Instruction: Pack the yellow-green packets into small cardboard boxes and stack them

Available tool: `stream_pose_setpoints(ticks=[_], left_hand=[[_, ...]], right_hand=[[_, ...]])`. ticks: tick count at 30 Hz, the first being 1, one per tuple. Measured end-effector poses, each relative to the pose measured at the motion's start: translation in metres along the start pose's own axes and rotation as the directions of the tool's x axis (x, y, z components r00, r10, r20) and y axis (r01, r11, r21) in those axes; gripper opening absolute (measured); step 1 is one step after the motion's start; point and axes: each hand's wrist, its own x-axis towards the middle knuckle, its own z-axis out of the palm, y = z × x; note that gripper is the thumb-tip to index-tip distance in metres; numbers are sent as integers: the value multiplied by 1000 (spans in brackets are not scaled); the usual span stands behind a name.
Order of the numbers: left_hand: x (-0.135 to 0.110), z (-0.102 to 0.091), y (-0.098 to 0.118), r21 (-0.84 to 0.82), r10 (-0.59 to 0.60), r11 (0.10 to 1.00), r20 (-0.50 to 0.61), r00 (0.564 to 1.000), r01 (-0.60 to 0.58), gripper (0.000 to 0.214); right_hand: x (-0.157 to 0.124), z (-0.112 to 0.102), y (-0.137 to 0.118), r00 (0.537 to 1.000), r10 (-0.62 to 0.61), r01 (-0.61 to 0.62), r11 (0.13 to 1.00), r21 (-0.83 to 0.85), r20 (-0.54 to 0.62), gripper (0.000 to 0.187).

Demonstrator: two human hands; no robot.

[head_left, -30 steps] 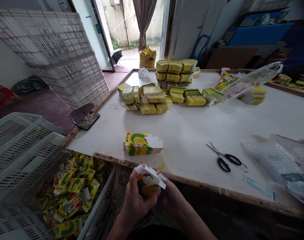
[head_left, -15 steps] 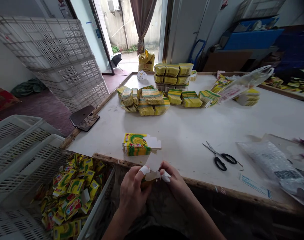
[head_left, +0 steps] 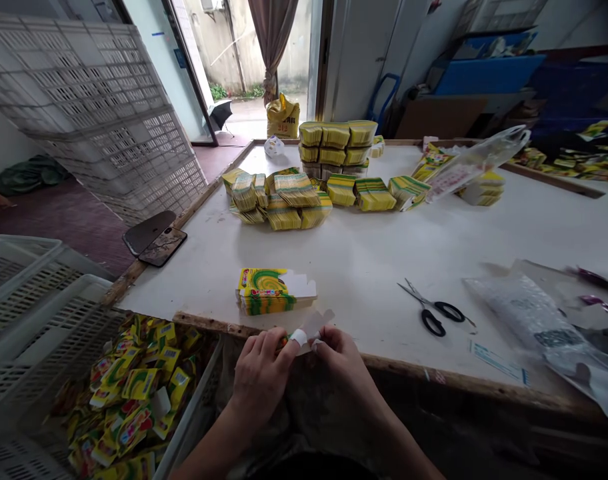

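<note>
My left hand (head_left: 261, 375) and my right hand (head_left: 338, 363) meet just below the table's front edge, both closed on one small carton (head_left: 311, 328) whose white flaps stick up between the fingertips. White tape wraps a fingertip of the left hand. Directly beyond the hands, a short stack of flat yellow-green cartons (head_left: 269, 292) lies on the white table (head_left: 374, 260). At lower left a white slatted crate (head_left: 49, 313) holds several folded yellow boxes (head_left: 129, 393).
Black-handled scissors (head_left: 434, 313) lie to the right, clear plastic bags (head_left: 544, 320) beyond them. Bundles of flat cartons (head_left: 304, 193) crowd the far side. Two phones (head_left: 154, 237) rest on the left edge. Stacked white crates (head_left: 99, 113) lean at the left by an open door.
The hands have pressed closer together on the carton and its flaps are folded lower. The view has shifted slightly, so the table sits a little further left.
</note>
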Motion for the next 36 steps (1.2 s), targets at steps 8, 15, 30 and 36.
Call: stream_pose_setpoints(ticks=[8, 15, 30, 36], left_hand=[[0, 0, 3, 7, 0, 1000, -39, 999, 0, 22], [-4, -1, 6, -42, -40, 998, -115, 993, 36, 38], [-9, 2, 6, -324, -275, 907, 30, 961, 269, 56], [-10, 3, 5, -337, -209, 913, 100, 973, 231, 56]], right_hand=[[3, 0, 3, 994, 100, -107, 967, 233, 42, 4], [5, -1, 12, 928, 278, -362, 827, 431, 247, 6], [-2, -1, 3, 926, 108, -258, 880, 398, 362, 34], [6, -1, -14, 878, 129, -278, 921, 272, 460, 32]])
